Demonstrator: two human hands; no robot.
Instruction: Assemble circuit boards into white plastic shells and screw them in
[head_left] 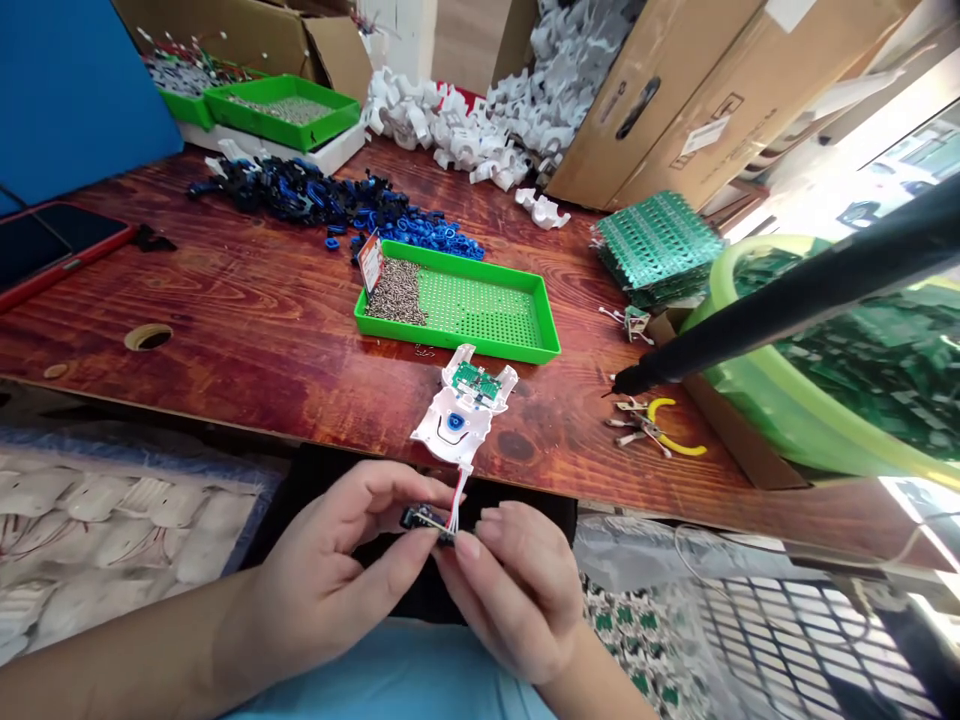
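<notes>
Both of my hands meet below the table's front edge. My left hand (pixel 330 570) and my right hand (pixel 514 590) pinch a small black connector part (pixel 424 520) between their fingertips. Thin red and white wires (pixel 457 495) run from it up to a white plastic shell (pixel 461 412) lying on the wooden table (pixel 247 330). The shell carries a small green circuit board (pixel 476 380) and a blue button.
A green tray (pixel 480 310) with small screws lies behind the shell. Blue and black plastic parts, white plastic pieces, stacked green boards (pixel 660 245), a green tub (pixel 825 350), cardboard boxes, a black tool (pixel 787 300), yellow-handled cutters (pixel 667 425) and a phone (pixel 52 245) surround it.
</notes>
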